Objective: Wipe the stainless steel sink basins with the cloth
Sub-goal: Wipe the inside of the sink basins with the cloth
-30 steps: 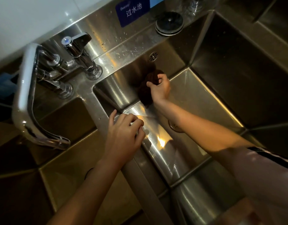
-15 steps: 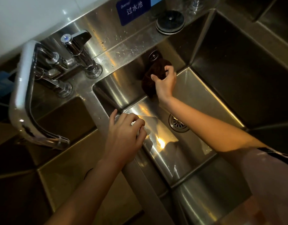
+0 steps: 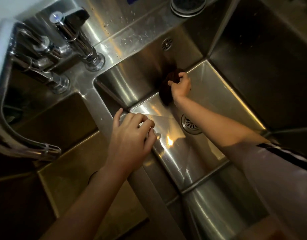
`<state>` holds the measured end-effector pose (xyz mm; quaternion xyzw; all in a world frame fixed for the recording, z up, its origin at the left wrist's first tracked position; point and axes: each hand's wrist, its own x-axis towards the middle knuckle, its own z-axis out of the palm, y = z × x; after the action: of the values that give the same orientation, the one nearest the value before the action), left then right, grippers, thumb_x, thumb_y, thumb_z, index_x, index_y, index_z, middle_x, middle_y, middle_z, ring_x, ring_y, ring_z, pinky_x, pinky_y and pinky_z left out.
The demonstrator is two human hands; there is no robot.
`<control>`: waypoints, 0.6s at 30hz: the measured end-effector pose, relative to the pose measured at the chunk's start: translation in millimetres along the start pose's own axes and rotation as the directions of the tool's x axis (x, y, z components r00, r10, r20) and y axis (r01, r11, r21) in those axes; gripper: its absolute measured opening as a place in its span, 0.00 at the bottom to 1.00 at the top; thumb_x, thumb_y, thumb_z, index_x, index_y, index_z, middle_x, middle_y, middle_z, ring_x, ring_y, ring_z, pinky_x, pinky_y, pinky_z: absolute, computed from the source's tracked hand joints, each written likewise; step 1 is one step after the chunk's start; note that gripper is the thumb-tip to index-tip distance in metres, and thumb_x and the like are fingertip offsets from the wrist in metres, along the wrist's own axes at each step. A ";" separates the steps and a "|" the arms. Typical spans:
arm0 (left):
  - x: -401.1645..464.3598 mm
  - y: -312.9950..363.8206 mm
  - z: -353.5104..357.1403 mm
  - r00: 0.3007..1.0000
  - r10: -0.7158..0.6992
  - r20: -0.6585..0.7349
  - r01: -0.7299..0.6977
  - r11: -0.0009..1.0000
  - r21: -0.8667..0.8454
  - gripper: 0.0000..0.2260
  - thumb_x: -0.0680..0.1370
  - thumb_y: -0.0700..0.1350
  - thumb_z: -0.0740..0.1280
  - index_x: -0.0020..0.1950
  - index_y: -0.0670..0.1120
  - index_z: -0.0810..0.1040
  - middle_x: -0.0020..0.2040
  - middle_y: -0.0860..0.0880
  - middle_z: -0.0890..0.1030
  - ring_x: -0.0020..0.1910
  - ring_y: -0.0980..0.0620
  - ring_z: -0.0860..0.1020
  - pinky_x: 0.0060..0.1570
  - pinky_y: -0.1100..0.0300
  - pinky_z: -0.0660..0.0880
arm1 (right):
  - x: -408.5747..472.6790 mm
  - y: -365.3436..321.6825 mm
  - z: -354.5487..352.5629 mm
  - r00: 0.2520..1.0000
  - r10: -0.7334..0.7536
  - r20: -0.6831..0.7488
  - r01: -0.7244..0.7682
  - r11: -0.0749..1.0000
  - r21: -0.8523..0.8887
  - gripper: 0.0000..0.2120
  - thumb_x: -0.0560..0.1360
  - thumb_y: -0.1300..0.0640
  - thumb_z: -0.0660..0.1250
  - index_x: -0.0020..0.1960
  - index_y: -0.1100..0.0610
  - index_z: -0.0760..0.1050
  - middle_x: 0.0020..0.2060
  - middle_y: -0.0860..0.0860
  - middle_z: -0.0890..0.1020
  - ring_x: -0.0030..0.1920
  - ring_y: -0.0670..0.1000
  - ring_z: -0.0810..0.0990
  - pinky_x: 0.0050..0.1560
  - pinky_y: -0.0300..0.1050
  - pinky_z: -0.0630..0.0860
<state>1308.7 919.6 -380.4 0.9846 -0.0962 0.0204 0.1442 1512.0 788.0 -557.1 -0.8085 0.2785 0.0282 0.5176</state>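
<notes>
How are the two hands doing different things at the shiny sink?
The right hand grips a dark brown cloth and reaches deep into the stainless steel basin, against its back wall. The left hand holds nothing; its loosely curled fingers rest on the steel divider between basins. The right hand is farther away, the left hand nearer. Both are bare.
</notes>
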 end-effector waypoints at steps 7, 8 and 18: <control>1.6 1.0 -2.0 1.000 -0.008 0.024 0.009 1.000 -0.014 0.09 0.77 0.47 0.61 0.49 0.49 0.80 0.47 0.53 0.78 0.50 0.53 0.75 0.71 0.43 0.58 | -33.9 -83.5 -61.2 0.931 -0.322 -0.173 0.350 0.922 0.163 0.18 0.65 0.60 0.76 0.53 0.56 0.76 0.46 0.48 0.72 0.46 0.45 0.72 0.45 0.32 0.67; 1.6 1.0 -2.0 1.000 -0.011 0.024 0.011 1.000 -0.018 0.09 0.77 0.48 0.60 0.49 0.49 0.80 0.47 0.53 0.78 0.50 0.53 0.75 0.71 0.42 0.59 | -37.7 -93.5 -70.0 0.920 -0.354 -0.168 0.381 0.908 0.174 0.19 0.65 0.59 0.76 0.53 0.54 0.75 0.45 0.47 0.71 0.46 0.45 0.72 0.45 0.30 0.66; 2.2 0.9 -2.2 1.000 -0.004 0.007 0.004 0.999 -0.032 0.10 0.77 0.48 0.60 0.48 0.48 0.80 0.46 0.52 0.78 0.49 0.51 0.76 0.70 0.42 0.60 | -22.8 -77.1 -56.6 0.962 -0.265 -0.071 0.274 0.932 0.239 0.21 0.68 0.61 0.75 0.59 0.56 0.74 0.54 0.50 0.73 0.55 0.45 0.71 0.56 0.35 0.68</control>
<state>1310.6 919.0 -377.9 0.9825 -0.0952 0.0150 0.1594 1515.9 773.2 -460.0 -0.7689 0.1759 -0.0930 0.6076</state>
